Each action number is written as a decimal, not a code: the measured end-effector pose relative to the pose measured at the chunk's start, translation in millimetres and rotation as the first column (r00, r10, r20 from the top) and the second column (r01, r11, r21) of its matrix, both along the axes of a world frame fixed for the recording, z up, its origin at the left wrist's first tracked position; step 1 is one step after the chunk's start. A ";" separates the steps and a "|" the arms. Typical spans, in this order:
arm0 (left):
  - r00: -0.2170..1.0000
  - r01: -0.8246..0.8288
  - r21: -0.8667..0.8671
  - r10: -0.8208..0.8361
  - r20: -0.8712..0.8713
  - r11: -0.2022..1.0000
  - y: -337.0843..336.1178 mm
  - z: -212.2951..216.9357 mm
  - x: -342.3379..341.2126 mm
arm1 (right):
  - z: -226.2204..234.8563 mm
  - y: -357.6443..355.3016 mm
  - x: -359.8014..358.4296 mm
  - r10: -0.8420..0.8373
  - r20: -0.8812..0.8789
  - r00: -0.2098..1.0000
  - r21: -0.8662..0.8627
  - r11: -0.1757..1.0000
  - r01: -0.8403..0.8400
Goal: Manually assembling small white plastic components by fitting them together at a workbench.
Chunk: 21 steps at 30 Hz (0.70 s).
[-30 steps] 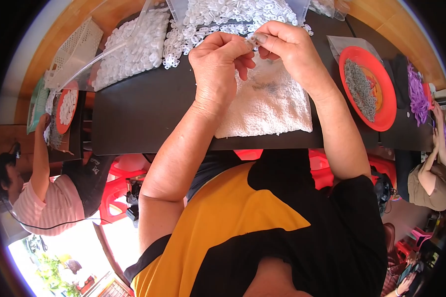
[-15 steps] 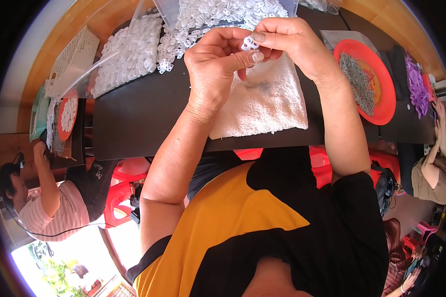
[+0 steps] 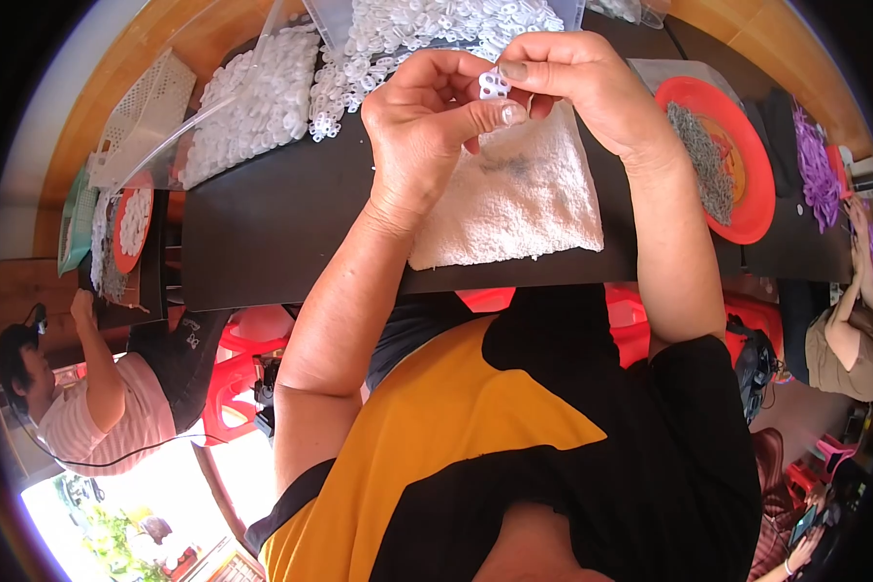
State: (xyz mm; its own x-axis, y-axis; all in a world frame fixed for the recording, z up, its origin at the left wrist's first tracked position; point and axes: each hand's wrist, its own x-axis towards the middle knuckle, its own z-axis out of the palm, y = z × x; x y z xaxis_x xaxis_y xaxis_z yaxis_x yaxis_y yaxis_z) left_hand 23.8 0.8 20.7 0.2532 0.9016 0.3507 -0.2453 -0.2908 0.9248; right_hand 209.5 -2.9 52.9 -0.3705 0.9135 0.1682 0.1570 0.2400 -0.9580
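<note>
A small white plastic piece with round holes (image 3: 494,85) is held up over a cream towel (image 3: 514,209) on the dark table. The thumb and bent fingers of my left hand (image 3: 427,116) close on it from the left and below. My right hand (image 3: 577,87) comes in from the right, its thumb and forefinger pinched at the upper right edge of the piece. Whatever lies between those right fingertips is too small and covered to make out. Beyond my hands, many loose white plastic pieces (image 3: 344,82) spill from a clear tub (image 3: 574,15).
A clear bag of white pieces (image 3: 247,112) lies at left, near a perforated basket (image 3: 150,107). At right, an orange-red plate (image 3: 759,184) holds a heap of small grey metal parts (image 3: 703,160); purple strips (image 3: 817,175) lie beyond. Other people (image 3: 107,407) sit at both sides.
The white piece has shifted slightly right and turned, showing more of its holes. My left thumb has slid a little right. Both hands remain together above the towel.
</note>
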 end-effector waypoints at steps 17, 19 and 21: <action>0.998 -0.053 0.024 0.052 0.024 0.998 -3.8 3.1 -0.5 | 4.2 -4.0 -2.3 -0.046 0.022 0.999 -0.016 0.999 0.047; 0.998 -0.038 0.041 0.036 0.048 0.998 -5.5 4.9 2.0 | 4.1 -5.1 -3.0 -0.042 0.006 0.999 -0.022 0.999 0.042; 0.997 -0.026 0.060 0.022 0.071 0.998 -6.4 4.6 1.8 | 4.0 -6.5 -5.8 -0.036 -0.012 0.999 -0.027 0.999 0.036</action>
